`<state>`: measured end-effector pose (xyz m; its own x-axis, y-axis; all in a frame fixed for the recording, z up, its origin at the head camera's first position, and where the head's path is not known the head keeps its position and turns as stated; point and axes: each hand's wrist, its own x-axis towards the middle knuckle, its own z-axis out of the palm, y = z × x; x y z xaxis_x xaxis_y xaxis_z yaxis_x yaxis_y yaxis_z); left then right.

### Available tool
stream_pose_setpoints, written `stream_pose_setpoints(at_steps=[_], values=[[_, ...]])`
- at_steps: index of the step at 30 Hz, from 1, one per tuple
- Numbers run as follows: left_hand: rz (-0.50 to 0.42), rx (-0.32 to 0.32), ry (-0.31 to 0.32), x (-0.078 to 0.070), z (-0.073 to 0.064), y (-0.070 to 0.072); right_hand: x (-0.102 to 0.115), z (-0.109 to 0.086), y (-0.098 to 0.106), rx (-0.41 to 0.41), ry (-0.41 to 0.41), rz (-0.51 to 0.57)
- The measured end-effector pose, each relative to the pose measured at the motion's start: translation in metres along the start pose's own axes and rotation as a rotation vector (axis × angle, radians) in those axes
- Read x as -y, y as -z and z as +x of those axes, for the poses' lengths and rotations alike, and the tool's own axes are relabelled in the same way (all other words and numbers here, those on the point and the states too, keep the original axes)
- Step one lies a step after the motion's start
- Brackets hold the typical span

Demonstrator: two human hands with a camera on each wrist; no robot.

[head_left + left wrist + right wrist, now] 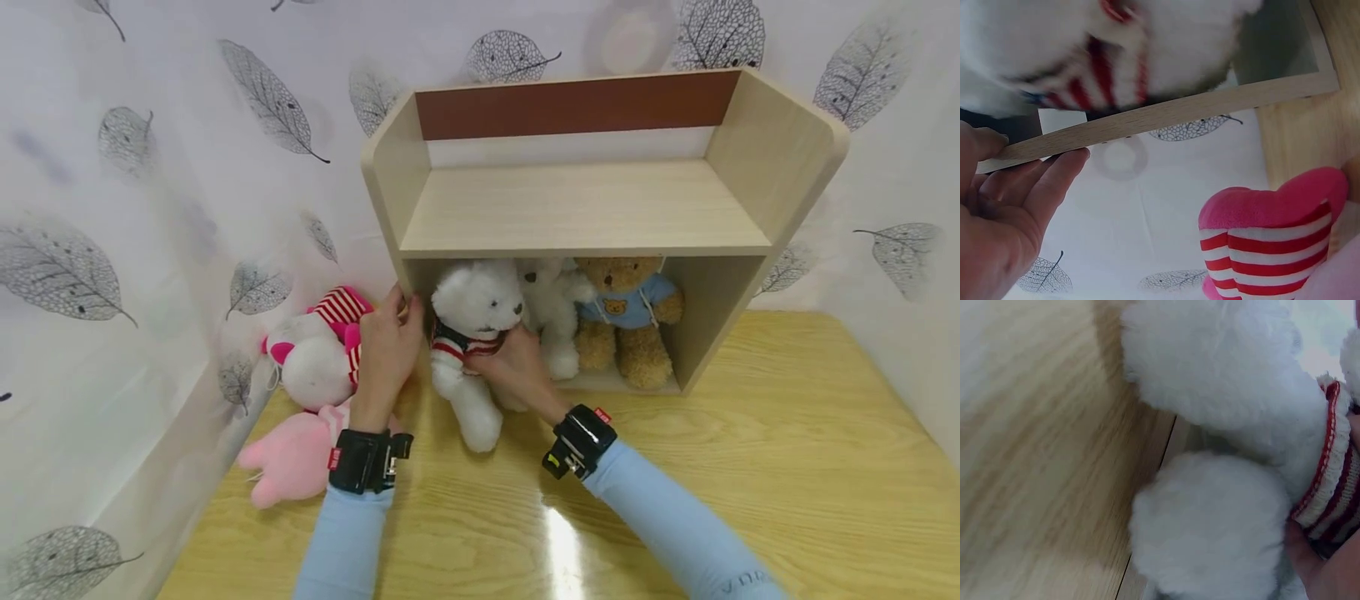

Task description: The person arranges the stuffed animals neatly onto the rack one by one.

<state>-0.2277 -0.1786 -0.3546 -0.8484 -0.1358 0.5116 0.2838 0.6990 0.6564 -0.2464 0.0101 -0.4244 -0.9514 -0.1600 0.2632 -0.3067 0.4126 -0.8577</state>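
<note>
A white teddy bear (480, 300) in a striped knit sweater sits at the left end of the lower compartment, its legs jutting out over the front edge. My right hand (521, 367) grips its sweater at the chest; in the right wrist view fingers press into the striped knit (1338, 487). My left hand (392, 350) holds the front edge of the wooden shelf's left side panel (1166, 115), thumb on the inner side and fingers on the outer. Beside the bear, a second white bear (553, 321) and a brown bear (645, 354) in a blue top sit inside.
The shelf unit (585, 204) stands on a wooden table (795, 433) against leaf-patterned cloth (180, 192). Left of it lie a white-and-magenta plush toy (311, 367) with red stripes and a pink plush toy (292, 458). The upper shelf bears nothing visible.
</note>
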Motion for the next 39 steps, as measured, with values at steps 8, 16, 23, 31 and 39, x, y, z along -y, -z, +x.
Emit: stream_pose_setpoints(at_steps=[8, 16, 23, 31, 39], values=[[-0.012, -0.043, -0.059, 0.004, 0.000, -0.003, 0.001, 0.020, -0.020, -0.136, -0.052, -0.092], [-0.022, -0.032, -0.054, 0.003, 0.000, -0.004, -0.008, 0.027, -0.034, -0.358, -0.083, -0.137], [-0.033, -0.043, -0.031, 0.003, 0.000, -0.002, -0.008, 0.041, -0.052, -0.412, -0.108, -0.213], [-0.021, -0.042, 0.051, 0.002, 0.006, -0.002, 0.003, 0.025, -0.043, -0.240, -0.114, -0.283], [0.082, -0.037, 0.027, 0.002, 0.008, -0.009, 0.018, -0.018, -0.015, -0.087, 0.081, -0.502]])
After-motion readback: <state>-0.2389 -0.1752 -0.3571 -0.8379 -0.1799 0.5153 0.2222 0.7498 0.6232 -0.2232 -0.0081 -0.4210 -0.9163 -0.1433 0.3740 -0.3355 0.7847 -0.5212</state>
